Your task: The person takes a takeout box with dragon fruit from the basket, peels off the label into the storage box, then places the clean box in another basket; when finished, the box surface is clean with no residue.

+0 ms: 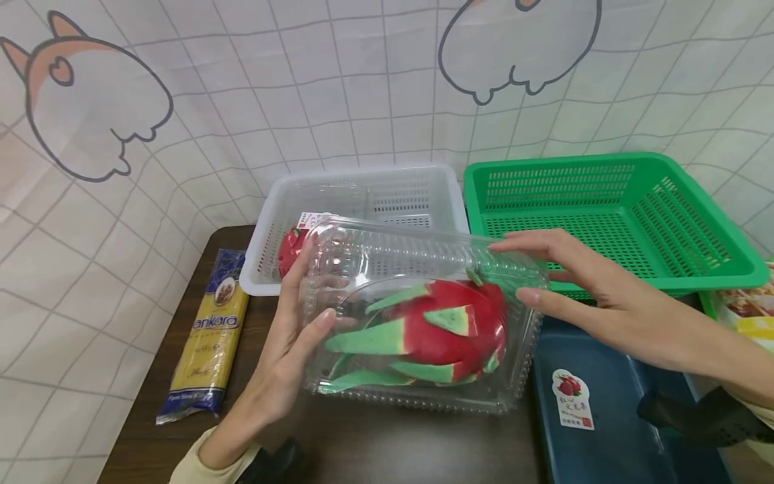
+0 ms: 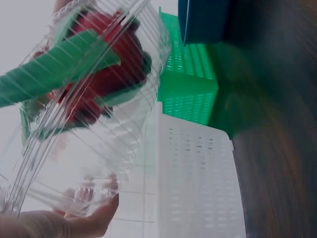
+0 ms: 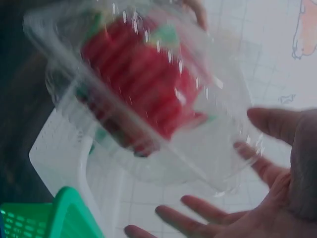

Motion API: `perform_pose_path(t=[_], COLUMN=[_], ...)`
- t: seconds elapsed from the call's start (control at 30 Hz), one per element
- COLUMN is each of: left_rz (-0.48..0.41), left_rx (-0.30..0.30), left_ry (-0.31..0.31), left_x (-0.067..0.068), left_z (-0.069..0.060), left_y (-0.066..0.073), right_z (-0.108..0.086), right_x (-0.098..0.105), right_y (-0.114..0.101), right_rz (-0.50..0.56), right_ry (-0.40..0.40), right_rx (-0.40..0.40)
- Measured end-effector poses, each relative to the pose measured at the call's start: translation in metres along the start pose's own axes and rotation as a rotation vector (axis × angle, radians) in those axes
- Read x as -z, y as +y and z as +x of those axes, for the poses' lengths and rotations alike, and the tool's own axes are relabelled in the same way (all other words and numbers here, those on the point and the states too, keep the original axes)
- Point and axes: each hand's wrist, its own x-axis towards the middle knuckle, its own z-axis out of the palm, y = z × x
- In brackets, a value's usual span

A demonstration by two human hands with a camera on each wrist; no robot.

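Observation:
A clear plastic clamshell box (image 1: 417,249) with a red and green dragon fruit (image 1: 450,333) inside is held up over the dark table. My left hand (image 1: 281,373) grips its left end, thumb on the near face and fingers behind. At the box's upper right corner is my right hand (image 1: 586,296), its fingers spread. The right wrist view shows these fingers (image 3: 198,210) extended and not curled round the box; contact there is hard to tell. The box's lid looks closed.
Behind the box stands a white basket (image 1: 453,202) holding another clear pack with red fruit (image 1: 290,252). A green basket (image 1: 713,222) is at back right. A dark blue tray (image 1: 605,376) carries a fruit sticker (image 1: 573,399). A yellow pasta packet (image 1: 208,339) lies left.

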Motion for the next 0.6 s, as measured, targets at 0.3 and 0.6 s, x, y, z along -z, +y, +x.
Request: perform_pose_path(t=[0.3, 0.6], left_rz=[0.064, 0.125], left_rx=[-0.03, -0.025], left_ry=[-0.157, -0.272], left_x=[0.002, 0.005], left_z=[0.006, 0.014], left_y=[-0.005, -0.012], right_z=[0.012, 0.019], right_x=[-0.001, -0.007], right_y=[-0.002, -0.002], right_rz=[0.031, -0.002], right_ry=[-0.16, -0.266], right_rx=[0.061, 0.176])
